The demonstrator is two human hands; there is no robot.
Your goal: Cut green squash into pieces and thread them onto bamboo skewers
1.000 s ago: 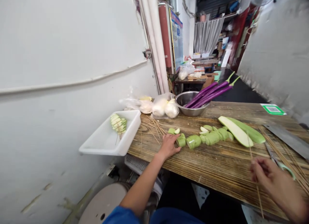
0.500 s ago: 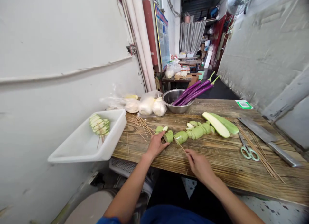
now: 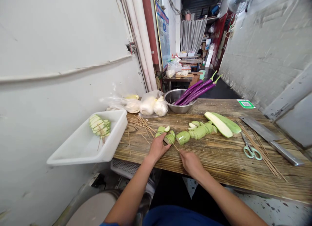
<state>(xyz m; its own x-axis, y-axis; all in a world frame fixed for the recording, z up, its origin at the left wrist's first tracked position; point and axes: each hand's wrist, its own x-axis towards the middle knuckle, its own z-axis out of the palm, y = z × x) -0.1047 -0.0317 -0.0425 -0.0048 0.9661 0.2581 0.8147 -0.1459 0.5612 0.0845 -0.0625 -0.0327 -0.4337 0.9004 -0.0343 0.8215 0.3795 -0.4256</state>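
My left hand is closed around a short stack of green squash slices, thumb on the near side and fingers on the far side. In my right hand is a thin wooden skewer, pinched near its end. Its tip reaches the near right side of the held slices; whether it has gone in, I cannot tell. Several more squash slices lie just beyond my left fingers. To the right a thicker cut piece rests on the wooden table, followed by a row of slices.
A white tray at left holds skewered slices. Loose skewers, bagged white vegetables and a steel bowl of purple eggplants stand behind. Squash halves, scissors and a cleaver lie right.
My right hand has moved left with the skewer, from beside the thicker cut piece to the slices under my left hand. My left hand has barely moved.
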